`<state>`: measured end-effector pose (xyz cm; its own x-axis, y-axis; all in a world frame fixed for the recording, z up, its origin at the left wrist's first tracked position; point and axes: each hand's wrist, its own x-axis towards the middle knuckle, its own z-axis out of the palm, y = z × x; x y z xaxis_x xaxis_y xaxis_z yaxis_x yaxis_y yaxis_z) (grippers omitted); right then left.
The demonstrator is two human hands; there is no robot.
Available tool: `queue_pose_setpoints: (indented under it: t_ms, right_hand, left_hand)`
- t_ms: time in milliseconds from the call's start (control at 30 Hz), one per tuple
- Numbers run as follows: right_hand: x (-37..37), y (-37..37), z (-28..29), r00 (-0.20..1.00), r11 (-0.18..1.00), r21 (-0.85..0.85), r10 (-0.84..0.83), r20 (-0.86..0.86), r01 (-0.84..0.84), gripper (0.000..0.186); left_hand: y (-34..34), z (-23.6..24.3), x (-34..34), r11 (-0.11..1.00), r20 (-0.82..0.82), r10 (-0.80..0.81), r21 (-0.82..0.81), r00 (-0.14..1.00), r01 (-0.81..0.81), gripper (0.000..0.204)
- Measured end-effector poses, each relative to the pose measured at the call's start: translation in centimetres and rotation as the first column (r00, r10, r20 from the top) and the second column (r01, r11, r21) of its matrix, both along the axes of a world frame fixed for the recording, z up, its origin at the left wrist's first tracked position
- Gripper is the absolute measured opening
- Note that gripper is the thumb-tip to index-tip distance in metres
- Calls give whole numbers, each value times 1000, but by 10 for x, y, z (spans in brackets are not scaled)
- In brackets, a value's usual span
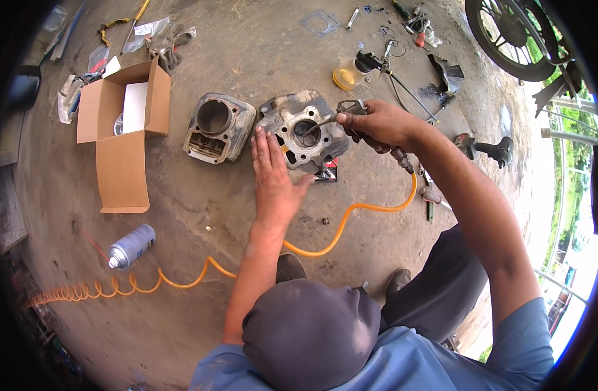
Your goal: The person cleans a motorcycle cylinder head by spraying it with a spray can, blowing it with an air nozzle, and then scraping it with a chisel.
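My right hand [374,127] grips an air blow gun [351,107], its thin nozzle angled into the round bore of a metal engine cylinder head [312,153]. A coupling and orange coiled hose [361,207] hang from the gun. My left hand [273,176] lies on the head's left side, fingers stretched out. A cylinder block [217,130] with a round bore stands just left of the head. A small dark box [327,174] shows partly beneath the head's lower right.
An open cardboard box [119,169] and a spray can [131,246] lie left. Behind are a yellow-liquid container [344,78], tools [413,29], gloves [165,45] and a gasket [318,23]. A power tool [494,150] lies right; a motorcycle wheel [510,36] is upper right.
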<state>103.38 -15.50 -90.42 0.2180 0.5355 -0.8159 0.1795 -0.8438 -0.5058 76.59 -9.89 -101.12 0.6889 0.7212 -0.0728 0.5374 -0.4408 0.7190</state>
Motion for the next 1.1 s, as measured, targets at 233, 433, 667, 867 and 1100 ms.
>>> queue_pose_setpoints:
  t_ms: [233,433,667,867,1100]
  right_hand:
    - [-10,62,35,838,872,-57,484,251,-487,51]
    - [-28,-20,4,843,927,169,215,493,-335,45]
    - [-100,-62,-23,795,898,423,-167,584,-121,32]
    - [-144,-79,-47,744,875,465,-221,630,-133,28]
    - [-135,-71,-44,756,884,456,-230,612,-100,28]
  left_hand:
    - [-1,2,3,1000,-5,-12,6,1000,12,123]
    - [-1,3,-1,1000,-49,10,-26,999,-12,123]
    - [-3,1,3,1000,12,2,3,1000,-2,125]
    - [-2,4,1,1000,-41,-22,-10,999,21,118]
    - [0,7,3,1000,-16,-21,-8,1000,21,119]
